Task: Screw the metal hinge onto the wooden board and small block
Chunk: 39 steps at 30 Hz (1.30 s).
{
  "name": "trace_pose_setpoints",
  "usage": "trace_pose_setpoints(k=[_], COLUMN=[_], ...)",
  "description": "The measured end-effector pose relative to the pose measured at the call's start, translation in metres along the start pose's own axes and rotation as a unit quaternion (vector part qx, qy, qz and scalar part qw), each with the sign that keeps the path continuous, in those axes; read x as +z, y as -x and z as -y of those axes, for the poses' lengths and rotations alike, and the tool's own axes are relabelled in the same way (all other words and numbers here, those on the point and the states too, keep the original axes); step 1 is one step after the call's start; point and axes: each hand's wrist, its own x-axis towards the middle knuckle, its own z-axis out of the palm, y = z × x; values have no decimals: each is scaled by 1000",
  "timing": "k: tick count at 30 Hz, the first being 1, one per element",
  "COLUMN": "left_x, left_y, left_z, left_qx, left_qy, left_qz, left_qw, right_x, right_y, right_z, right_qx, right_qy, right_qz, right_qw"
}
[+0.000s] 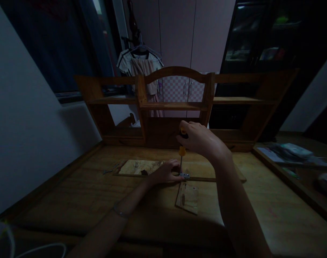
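My right hand is closed around the handle of a screwdriver with yellow and black on its grip. The shaft points straight down, its tip at a small silver metal bracket. Thumb and fingers of my left hand pinch around the bracket's left end and steady it. Under both lies a long, thin wooden board with dark, rough marks on its left part. A shorter wooden piece extends from the bracket area toward me. Whether a screw sits under the tip is too small to tell.
The wooden desk top carries all this. A small metal tool lies left of the board. Behind stands a wooden shelf unit. Papers and plastic-wrapped items lie at the right, and a white cable at lower left. The room is dim.
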Motion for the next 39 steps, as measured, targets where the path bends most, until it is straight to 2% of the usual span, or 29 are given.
trace_pose_setpoints(k=[2, 7, 14, 20, 25, 31, 39], left_x=[-1, 0, -1, -2, -2, -1, -3], left_y=[0, 0, -1, 0, -1, -1, -2], left_z=[-2, -1, -2, -3, -4, -5, -8], left_qx=[-5, -20, -18, -24, -12, -21, -27], left_qy=[3, -11, 1, -7, -11, -4, 4], left_qz=[3, 1, 5, 3, 9, 1, 7], left_qw=[1000, 1000, 1000, 1000, 1000, 1000, 1000], right_x=[0, -3, 1, -2, 2, -1, 1], right_y=[0, 4, 1, 2, -1, 2, 1], right_z=[0, 1, -1, 1, 3, 2, 5], right_qx=[8, -30, 3, -16, 32, -22, 9], right_qy=[2, -33, -1, -6, 56, -5, 16], right_qz=[-4, 10, -9, -5, -16, 9, -10], right_qw=[1000, 999, 1000, 1000, 998, 1000, 1000])
